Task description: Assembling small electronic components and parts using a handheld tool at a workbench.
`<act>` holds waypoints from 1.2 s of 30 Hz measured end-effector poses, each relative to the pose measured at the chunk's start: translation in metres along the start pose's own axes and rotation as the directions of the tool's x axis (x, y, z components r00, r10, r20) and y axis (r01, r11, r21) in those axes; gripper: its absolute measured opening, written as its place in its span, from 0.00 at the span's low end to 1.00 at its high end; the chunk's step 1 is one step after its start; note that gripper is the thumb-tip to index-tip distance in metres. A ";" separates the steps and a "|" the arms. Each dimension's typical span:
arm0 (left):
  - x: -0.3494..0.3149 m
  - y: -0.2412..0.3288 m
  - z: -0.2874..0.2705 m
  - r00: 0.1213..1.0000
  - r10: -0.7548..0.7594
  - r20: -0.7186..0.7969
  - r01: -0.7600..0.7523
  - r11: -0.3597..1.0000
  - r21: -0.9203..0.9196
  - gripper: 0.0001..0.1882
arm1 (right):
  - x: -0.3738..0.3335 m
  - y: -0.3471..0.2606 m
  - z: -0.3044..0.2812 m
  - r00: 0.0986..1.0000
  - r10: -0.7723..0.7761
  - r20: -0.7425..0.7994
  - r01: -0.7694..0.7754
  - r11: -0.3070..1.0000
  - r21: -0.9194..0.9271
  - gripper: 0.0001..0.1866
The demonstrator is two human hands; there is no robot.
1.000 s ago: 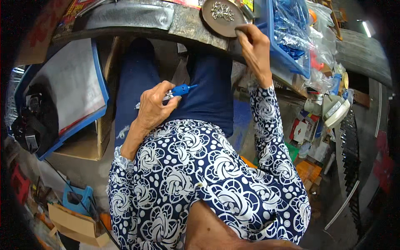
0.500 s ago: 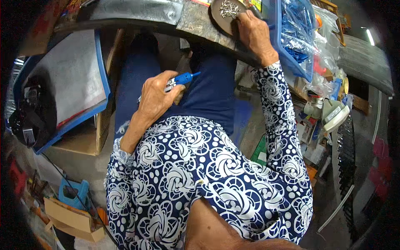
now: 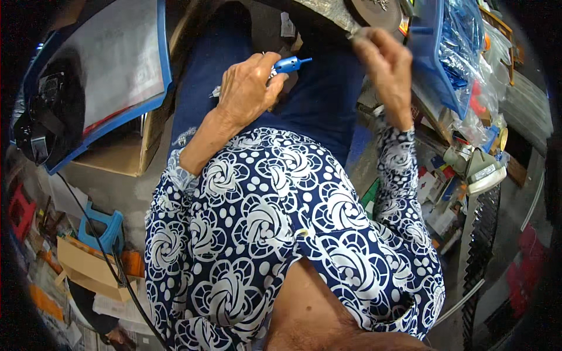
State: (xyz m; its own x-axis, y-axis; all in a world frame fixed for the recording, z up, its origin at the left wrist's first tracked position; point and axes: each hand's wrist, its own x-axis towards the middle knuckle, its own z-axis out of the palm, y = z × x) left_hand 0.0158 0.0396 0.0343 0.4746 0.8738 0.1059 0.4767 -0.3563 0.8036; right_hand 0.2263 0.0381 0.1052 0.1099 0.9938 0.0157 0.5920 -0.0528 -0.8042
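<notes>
My left hand [image 3: 249, 88] is closed around a blue cylindrical part [image 3: 287, 65] with a thin pin at its end, held above my lap. Bits of silvery metal show between the fingers and behind the hand. Just short of the bench edge, my right hand [image 3: 385, 67] is smeared by motion, its fingers drawn together. Something small and greyish shows at their tips, too blurred to name. Beyond it, a round brown dish [image 3: 366, 13] with small metal pieces, perhaps screws, [image 3: 381, 3] is cut off by the upper rim.
A blue bin [image 3: 430, 64] of plastic-wrapped blue parts [image 3: 459, 44] stands right of the dish. At left, a blue-edged tray [image 3: 120, 67] lies by a cardboard box [image 3: 140, 149]. A blue stool [image 3: 100, 229] and an open carton [image 3: 91, 269] sit at lower left.
My right hand has left the dish and come back toward me, off the bench. The left hand keeps hold of the blue part. The whole view has shifted.
</notes>
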 end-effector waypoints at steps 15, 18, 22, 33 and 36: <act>-0.009 -0.007 0.011 0.997 0.032 0.073 -0.043 0.986 0.158 0.14 | -0.037 0.021 0.072 0.961 0.207 0.185 -0.226 0.970 0.090 0.09; -0.011 -0.009 0.013 0.995 0.053 0.084 -0.068 0.981 0.182 0.13 | -0.038 0.023 0.075 0.957 0.226 0.182 -0.244 0.967 0.080 0.10; -0.012 -0.010 0.013 0.994 0.055 0.091 -0.073 0.976 0.206 0.13 | -0.039 0.027 0.083 0.972 0.183 0.148 -0.192 0.980 0.048 0.10; 0.001 -0.004 0.010 0.994 0.097 0.059 -0.107 0.974 0.198 0.13 | -0.030 0.036 0.081 0.967 0.249 0.052 -0.254 0.952 0.172 0.11; 0.011 0.002 0.010 0.993 0.112 0.045 -0.120 0.969 0.214 0.09 | -0.026 0.031 0.072 0.986 0.166 -0.024 -0.164 0.983 0.083 0.13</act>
State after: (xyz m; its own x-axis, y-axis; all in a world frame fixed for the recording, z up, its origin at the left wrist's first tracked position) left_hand 0.0294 0.0454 0.0314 0.5580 0.8124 0.1692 0.5640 -0.5208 0.6408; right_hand 0.1842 0.0179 0.0367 0.2258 0.9686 -0.1039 0.4976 -0.2063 -0.8425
